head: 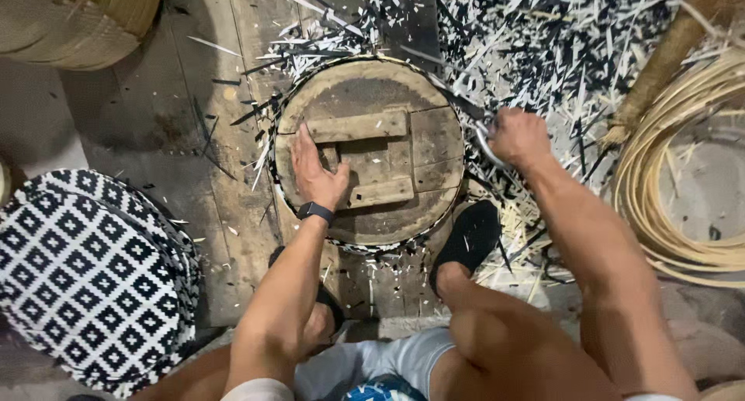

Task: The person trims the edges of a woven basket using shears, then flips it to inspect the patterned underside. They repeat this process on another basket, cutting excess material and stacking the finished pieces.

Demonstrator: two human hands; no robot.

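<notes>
Round wooden form (388,207) flat on the floor (155,114), between both feet. Left hand (317,172) spread open, pressing down on top. Right hand (518,136) closed tight around a thin strip (483,141) at the rim. Probably heavy and stiff; best gripped by the middle wooden bars (361,126).

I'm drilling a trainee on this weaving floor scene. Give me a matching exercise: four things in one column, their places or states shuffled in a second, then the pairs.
1. left hand
2. right hand
3. black-and-white patterned mat
4. coil of cane

a. far right, on the floor
b. flat on the round wooden form
c. fisted at the form's right rim
d. lower left

Pairs: 1-b, 2-c, 3-d, 4-a
</notes>
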